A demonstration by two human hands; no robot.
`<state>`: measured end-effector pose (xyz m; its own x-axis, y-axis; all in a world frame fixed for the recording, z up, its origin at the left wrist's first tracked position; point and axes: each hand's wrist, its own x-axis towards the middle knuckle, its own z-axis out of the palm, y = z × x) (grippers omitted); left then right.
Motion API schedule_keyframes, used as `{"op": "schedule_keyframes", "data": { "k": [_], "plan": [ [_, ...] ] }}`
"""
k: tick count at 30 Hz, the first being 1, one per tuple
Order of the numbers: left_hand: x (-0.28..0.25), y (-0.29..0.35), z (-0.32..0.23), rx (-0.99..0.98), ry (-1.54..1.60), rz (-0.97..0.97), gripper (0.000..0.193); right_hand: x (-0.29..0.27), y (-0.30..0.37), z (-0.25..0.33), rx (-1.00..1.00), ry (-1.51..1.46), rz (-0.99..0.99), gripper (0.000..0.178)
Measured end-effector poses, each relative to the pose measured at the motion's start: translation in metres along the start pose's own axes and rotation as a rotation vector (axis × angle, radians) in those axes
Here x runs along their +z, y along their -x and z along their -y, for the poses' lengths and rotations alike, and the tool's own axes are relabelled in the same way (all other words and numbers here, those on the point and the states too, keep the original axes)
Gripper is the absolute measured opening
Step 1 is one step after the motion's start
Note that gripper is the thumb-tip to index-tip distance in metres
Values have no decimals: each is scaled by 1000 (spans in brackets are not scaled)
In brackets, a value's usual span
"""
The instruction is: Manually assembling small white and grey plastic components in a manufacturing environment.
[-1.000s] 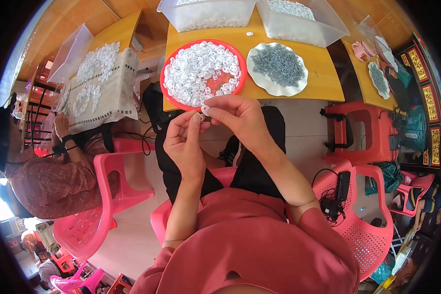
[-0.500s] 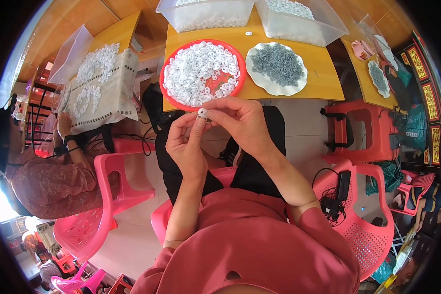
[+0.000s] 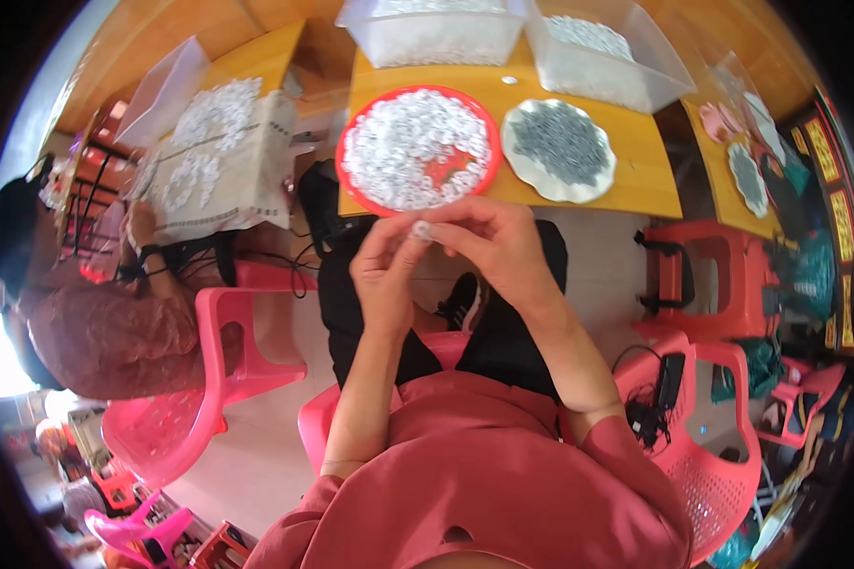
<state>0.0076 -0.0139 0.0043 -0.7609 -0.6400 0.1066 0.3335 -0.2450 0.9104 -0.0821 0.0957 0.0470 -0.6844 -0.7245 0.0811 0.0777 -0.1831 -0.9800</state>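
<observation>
A small white plastic piece with a hole (image 3: 421, 229) is pinched between my two hands, above my lap near the table's front edge. My left hand (image 3: 385, 277) grips it between thumb and fingers. My right hand (image 3: 499, 248) closes on its other side, thumb and forefinger together; whether a grey piece is in them is too blurred to tell. Just beyond my fingers, a round red tray (image 3: 494, 156) is heaped with similar white pieces. To its right lies a wavy-edged white plate (image 3: 579, 196) covered with small grey screw-like pieces (image 3: 558, 142).
Two clear plastic bins (image 3: 436, 49) (image 3: 598, 81) of white pieces stand at the back of the yellow table (image 3: 640, 161). A person (image 3: 114, 332) sits at left by a cloth-covered table (image 3: 256, 204). A pink chair (image 3: 702, 465) with black cables is at right.
The whole view has shifted, so the table and trays sit slightly lower and further right. Both hands still hold the white piece together, with the fingertips pressed close.
</observation>
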Motion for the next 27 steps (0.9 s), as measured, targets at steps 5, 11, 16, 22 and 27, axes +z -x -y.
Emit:
{"op": "schedule_keyframes", "data": {
  "k": [5, 11, 16, 22, 27],
  "plan": [
    [-3, -4, 1, 122, -66, 354, 27, -6, 4, -8, 126, -208, -70, 18],
    [-2, 0, -5, 122, 5, 374, 27, -3, 6, -2, 164, -342, -25, 19],
    [4, -2, -7, 153, 10, 345, 25, -1, 6, -1, 153, -370, -49, 25],
    [4, -1, -2, 43, 152, 279, 25, -2, 0, -6, 168, -358, 57, 13],
    [2, 0, 6, 73, 142, 146, 31, 0, 2, 2, 224, -283, 191, 19]
  ]
}}
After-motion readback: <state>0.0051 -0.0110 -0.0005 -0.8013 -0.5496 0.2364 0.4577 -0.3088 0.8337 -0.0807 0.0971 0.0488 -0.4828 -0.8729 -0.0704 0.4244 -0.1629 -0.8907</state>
